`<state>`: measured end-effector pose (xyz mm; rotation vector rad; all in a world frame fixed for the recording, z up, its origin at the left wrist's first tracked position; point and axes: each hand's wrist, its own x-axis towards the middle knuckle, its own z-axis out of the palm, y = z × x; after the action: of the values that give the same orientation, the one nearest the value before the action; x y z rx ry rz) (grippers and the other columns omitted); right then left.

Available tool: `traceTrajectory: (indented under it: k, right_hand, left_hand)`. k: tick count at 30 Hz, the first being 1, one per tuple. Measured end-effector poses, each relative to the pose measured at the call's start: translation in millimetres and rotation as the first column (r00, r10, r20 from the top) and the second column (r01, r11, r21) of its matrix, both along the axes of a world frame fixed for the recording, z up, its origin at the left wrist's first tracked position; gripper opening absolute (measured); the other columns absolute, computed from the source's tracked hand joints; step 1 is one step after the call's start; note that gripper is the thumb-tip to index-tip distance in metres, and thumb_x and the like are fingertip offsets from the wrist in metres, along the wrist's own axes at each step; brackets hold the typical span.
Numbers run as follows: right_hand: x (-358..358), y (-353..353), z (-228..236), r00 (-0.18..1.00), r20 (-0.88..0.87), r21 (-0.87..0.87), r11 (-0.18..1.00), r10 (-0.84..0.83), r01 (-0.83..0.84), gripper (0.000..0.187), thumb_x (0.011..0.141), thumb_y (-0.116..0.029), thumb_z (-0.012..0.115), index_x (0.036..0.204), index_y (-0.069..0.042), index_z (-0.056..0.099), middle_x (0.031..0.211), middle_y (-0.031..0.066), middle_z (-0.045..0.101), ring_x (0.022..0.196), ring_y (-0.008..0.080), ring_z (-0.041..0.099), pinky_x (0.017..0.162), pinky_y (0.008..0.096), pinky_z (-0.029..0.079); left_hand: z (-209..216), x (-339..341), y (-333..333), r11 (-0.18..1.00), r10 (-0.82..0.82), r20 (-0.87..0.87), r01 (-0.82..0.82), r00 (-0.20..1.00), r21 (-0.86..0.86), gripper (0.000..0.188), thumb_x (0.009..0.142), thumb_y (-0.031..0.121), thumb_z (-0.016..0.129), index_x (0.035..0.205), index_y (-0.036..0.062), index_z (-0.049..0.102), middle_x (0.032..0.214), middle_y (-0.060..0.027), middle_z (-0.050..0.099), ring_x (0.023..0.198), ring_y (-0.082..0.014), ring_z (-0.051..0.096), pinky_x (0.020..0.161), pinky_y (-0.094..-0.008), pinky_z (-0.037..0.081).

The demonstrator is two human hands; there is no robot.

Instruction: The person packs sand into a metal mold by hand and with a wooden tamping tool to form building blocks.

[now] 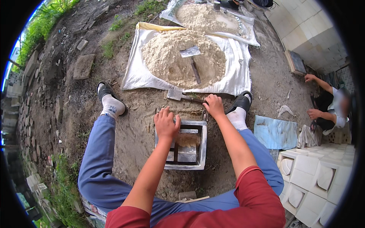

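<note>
On the ground between my legs sits a square metal mould box (203, 152). Metal blocks (187, 152) lie inside it, with brown sandy material on part of them. My left hand (166, 123) rests over the box's far left corner, its fingers stretched forward and slightly apart. Just beyond the far right corner, my right hand (214, 106) is closed round the end of a dark handle. That handle belongs to a flat-bladed trowel (175, 94), which lies on the soil with its square blade pointing left.
Pale powder (163, 49) is heaped on a white sheet (133, 78), a flat scraper (195, 67) on top. Another heap (205, 17) lies behind. At right are a blue sack (275, 132), stacked white blocks (306, 164) and a seated person (336, 108). Stones (84, 66) lie left.
</note>
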<state>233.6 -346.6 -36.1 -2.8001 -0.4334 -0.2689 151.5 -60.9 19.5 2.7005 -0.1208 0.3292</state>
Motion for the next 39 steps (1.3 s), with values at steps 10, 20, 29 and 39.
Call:
traceTrajectory:
  k: [10, 20, 29, 39]
  right_hand:
    - [-4.0, 4.4, 28.7, 1.0, 0.006, 0.023, 1.0, 0.009, -0.009, 0.019, 0.088, -0.025, 0.079, 0.097, -0.012, 0.069, 0.094, 0.0075, 0.065, 0.093, 0.0305, 0.067, 0.081, 0.0449, 0.049]
    - [-9.0, 58.3, 129.6, 1.0, -0.02, 0.557, 0.831, 0.009, 0.003, 0.023, 0.085, -0.022, 0.087, 0.09, -0.006, 0.071, 0.08, 0.0102, 0.07, 0.067, 0.0233, 0.066, 0.062, 0.0357, 0.051]
    - [-16.4, 106.7, 181.3, 0.988, 0.087, 0.758, 0.652, -0.131, 0.02, 0.027, 0.087, -0.014, 0.086, 0.106, -0.005, 0.068, 0.076, 0.0056, 0.07, 0.066, 0.0126, 0.065, 0.063, 0.029, 0.052]
    - [-35.7, 70.0, 162.4, 0.942, 0.324, 0.438, 0.896, -0.083, -0.072, 0.029, 0.092, -0.019, 0.081, 0.115, -0.008, 0.069, 0.09, 0.0082, 0.073, 0.079, 0.0253, 0.068, 0.075, 0.0364, 0.054]
  left_hand:
    - [0.7, -0.7, 0.2, 0.999, 0.01, 0.001, -0.01, 1.0, -0.03, 0.033, 0.099, 0.035, 0.057, 0.096, 0.0058, 0.072, 0.135, -0.0127, 0.067, 0.131, -0.0302, 0.056, 0.11, -0.0471, 0.038]
    - [0.3, -3.2, 3.6, 0.994, 0.025, -0.01, -0.025, 1.0, -0.109, 0.034, 0.103, 0.035, 0.051, 0.102, 0.0063, 0.068, 0.141, -0.0132, 0.063, 0.134, -0.0323, 0.054, 0.11, -0.0478, 0.038]
    - [-4.3, -5.8, 7.3, 0.98, 0.082, 0.064, -0.069, 0.995, -0.185, 0.031, 0.104, 0.032, 0.049, 0.106, 0.0062, 0.066, 0.14, -0.0148, 0.062, 0.134, -0.0341, 0.053, 0.11, -0.0484, 0.039]
    - [-2.3, -4.1, 5.1, 0.99, 0.059, 0.058, -0.051, 0.997, -0.129, 0.034, 0.106, 0.032, 0.043, 0.103, 0.0074, 0.067, 0.138, -0.0136, 0.064, 0.132, -0.0334, 0.055, 0.108, -0.0481, 0.041]
